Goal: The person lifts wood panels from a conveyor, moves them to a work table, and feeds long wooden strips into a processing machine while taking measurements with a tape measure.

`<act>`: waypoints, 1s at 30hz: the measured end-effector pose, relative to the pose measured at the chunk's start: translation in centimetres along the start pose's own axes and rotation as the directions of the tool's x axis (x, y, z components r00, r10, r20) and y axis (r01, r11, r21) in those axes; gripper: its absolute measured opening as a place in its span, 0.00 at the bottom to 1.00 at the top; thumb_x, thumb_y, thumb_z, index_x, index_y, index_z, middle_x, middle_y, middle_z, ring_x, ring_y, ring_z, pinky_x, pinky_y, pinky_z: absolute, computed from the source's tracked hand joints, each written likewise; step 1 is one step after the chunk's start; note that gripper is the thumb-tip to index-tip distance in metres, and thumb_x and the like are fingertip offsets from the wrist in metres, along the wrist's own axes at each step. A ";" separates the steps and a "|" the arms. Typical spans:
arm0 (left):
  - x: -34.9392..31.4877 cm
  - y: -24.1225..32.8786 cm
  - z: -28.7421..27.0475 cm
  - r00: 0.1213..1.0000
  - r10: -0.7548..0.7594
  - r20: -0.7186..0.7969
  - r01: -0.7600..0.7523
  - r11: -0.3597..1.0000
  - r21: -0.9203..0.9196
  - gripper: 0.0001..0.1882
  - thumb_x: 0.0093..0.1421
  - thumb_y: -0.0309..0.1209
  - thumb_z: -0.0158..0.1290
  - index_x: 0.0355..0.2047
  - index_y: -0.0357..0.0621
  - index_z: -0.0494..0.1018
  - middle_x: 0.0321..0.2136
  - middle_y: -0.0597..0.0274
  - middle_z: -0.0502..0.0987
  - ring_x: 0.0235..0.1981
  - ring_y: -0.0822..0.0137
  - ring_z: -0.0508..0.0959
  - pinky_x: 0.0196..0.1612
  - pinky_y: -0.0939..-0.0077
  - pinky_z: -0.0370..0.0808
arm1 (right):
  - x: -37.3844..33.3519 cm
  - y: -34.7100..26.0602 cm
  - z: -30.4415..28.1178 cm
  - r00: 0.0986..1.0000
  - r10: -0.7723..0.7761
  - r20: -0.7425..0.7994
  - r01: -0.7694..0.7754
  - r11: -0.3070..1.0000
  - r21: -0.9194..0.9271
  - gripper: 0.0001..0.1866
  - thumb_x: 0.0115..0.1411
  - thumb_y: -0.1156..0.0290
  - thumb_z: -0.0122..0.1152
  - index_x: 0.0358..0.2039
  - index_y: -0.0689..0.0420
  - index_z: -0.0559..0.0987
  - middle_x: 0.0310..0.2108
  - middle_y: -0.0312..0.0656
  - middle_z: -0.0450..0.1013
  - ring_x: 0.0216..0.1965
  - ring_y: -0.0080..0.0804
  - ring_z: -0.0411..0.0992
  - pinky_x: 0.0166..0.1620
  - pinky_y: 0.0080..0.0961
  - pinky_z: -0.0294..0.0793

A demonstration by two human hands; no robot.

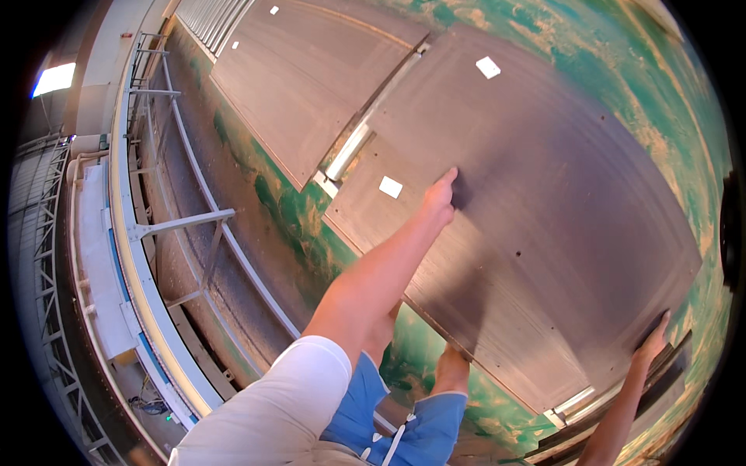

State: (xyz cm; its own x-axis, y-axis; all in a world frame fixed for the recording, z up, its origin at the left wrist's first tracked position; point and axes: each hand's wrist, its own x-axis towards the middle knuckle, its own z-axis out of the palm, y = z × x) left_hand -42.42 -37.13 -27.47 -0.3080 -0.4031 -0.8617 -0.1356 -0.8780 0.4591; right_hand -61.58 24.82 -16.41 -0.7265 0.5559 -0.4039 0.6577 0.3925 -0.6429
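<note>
A large dark brown board with a white label is lifted at a tilt above a similar lower board. My left hand grips the upper board's left edge, the thumb on top and the other fingers mostly hidden. At the right end, my right hand holds that same board by its near corner, fingers along its edge. The upper board throws a shadow on the lower one, which bears its own white label and rests on metal rollers.
Farther along the line lies another brown board, with more rollers beyond it. The floor is green with worn, dusty patches. A metal rail frame runs along the left. Dark beams lie beneath my right forearm.
</note>
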 end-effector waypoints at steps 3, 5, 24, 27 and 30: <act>3.2 1.0 -1.7 0.999 -0.027 0.029 0.018 0.961 0.277 0.26 0.64 0.46 0.59 0.48 0.34 0.73 0.42 0.55 0.80 0.41 0.61 0.81 0.47 0.59 0.78 | 3.4 1.9 6.0 0.999 0.022 0.028 -0.022 1.000 -0.019 0.51 0.56 0.32 0.60 0.59 0.71 0.72 0.59 0.53 0.71 0.55 0.44 0.72 0.57 0.37 0.72; 3.9 2.5 -3.6 0.989 -0.138 0.060 0.081 0.823 0.562 0.27 0.64 0.49 0.58 0.45 0.33 0.74 0.40 0.55 0.80 0.36 0.61 0.82 0.42 0.61 0.79 | 5.0 3.7 8.9 0.999 0.037 0.028 -0.035 0.997 -0.064 0.52 0.55 0.30 0.60 0.59 0.71 0.72 0.59 0.53 0.71 0.55 0.45 0.72 0.57 0.37 0.72; -4.4 -6.9 -32.4 0.933 -0.186 -0.308 0.299 0.877 0.375 0.38 0.68 0.62 0.43 0.66 0.48 0.58 0.62 0.58 0.69 0.59 0.58 0.72 0.61 0.49 0.67 | 18.9 10.3 14.8 0.987 -0.149 0.061 0.160 0.860 -0.485 0.59 0.54 0.20 0.46 0.58 0.71 0.73 0.59 0.57 0.71 0.57 0.51 0.70 0.59 0.39 0.68; -4.5 -6.3 -31.1 0.923 -0.186 -0.336 0.314 0.869 0.382 0.35 0.68 0.60 0.44 0.64 0.48 0.61 0.58 0.61 0.73 0.57 0.62 0.74 0.58 0.54 0.70 | 19.2 10.7 14.3 0.991 -0.068 0.117 0.124 0.800 -0.587 0.58 0.56 0.21 0.43 0.59 0.70 0.72 0.58 0.59 0.71 0.57 0.53 0.70 0.60 0.38 0.68; -5.0 -5.7 -30.9 0.921 -0.174 -0.349 0.313 0.865 0.393 0.35 0.68 0.60 0.45 0.63 0.48 0.62 0.55 0.60 0.74 0.53 0.63 0.77 0.54 0.60 0.74 | 18.5 10.0 14.3 0.984 0.091 0.156 0.050 0.695 -0.717 0.53 0.61 0.25 0.39 0.55 0.70 0.75 0.53 0.59 0.74 0.52 0.54 0.73 0.55 0.42 0.71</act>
State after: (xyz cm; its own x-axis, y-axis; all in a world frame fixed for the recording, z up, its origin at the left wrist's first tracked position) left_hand -11.04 -38.12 -32.48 0.0682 -0.3081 -0.9489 -0.5839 -0.7836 0.2124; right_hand -71.27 28.57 -39.63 -0.6858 0.4681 -0.5572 0.5638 0.8259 0.0000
